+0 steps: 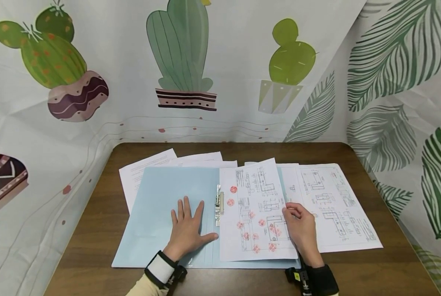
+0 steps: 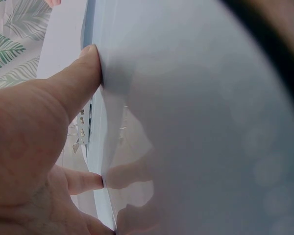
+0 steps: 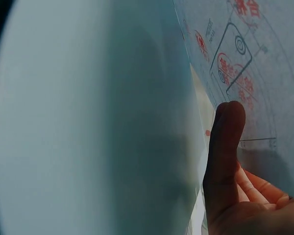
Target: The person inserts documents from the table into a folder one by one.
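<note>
Cactus-print cloth (image 1: 239, 45) behind, brown tabletop (image 1: 94, 230) below. Left wrist view shows what head view can't: palm raised, fingertips touching the blue folder's (image 1: 161, 197) glossy cover, reflections in it. Left hand (image 1: 187, 232) spread wide; my right hand (image 1: 302, 230) pinches the drawing sheet's (image 1: 257, 209) right edge. Sheet: white, line drawings, round red stamps, over folder's right half, beside metal clip (image 1: 217, 205).

Cream sleeves (image 1: 142, 287), techy look lol
Left cuff (image 1: 160, 268) is black with a whitish panel, plus a black gadget (image 1: 179, 274); right cuff (image 1: 322, 279) is plain black, second gadget (image 1: 293, 273) has a yellow-green label (image 1: 297, 276).
</note>
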The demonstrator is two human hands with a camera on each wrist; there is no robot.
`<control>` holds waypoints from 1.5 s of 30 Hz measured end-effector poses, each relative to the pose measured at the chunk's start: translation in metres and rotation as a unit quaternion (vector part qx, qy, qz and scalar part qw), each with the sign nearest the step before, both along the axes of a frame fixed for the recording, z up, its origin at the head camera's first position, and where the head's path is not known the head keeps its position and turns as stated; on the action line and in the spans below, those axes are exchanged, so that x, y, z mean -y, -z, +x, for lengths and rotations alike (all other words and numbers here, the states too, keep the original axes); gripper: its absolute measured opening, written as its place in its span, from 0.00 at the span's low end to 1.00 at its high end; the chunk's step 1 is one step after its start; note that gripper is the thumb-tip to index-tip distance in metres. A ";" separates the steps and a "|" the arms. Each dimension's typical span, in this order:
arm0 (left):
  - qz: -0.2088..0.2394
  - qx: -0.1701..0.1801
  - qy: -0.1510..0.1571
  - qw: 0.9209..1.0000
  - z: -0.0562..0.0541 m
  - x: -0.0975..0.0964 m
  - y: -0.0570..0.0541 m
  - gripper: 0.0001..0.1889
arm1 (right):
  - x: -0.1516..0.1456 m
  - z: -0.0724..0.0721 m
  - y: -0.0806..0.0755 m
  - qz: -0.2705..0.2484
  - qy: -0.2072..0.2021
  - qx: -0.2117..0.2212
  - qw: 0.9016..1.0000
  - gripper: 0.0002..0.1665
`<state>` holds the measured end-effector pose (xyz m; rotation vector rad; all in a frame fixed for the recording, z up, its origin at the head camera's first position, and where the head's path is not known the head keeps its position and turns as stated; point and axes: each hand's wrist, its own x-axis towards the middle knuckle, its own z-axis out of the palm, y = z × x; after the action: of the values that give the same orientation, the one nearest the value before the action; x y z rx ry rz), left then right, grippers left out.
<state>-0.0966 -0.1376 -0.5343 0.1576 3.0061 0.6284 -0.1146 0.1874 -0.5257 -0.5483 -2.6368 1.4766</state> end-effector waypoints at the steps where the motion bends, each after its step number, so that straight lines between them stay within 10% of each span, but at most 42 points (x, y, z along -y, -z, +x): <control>1: -0.001 0.001 -0.001 1.000 0.000 0.000 0.001 0.59 | 0.000 0.000 0.000 0.003 0.000 0.001 1.000 0.14; 22: 0.001 -0.003 -0.004 1.000 0.002 0.001 0.002 0.59 | 0.001 0.007 -0.004 0.105 -0.068 -0.044 0.991 0.21; 45: 0.005 0.000 0.000 1.000 0.000 0.001 0.002 0.59 | 0.004 0.012 -0.010 0.171 -0.119 0.015 0.978 0.30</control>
<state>-0.0966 -0.1383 -0.5365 0.1572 3.0028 0.6424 -0.1026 0.1833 -0.5152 -0.2321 -2.9735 1.0232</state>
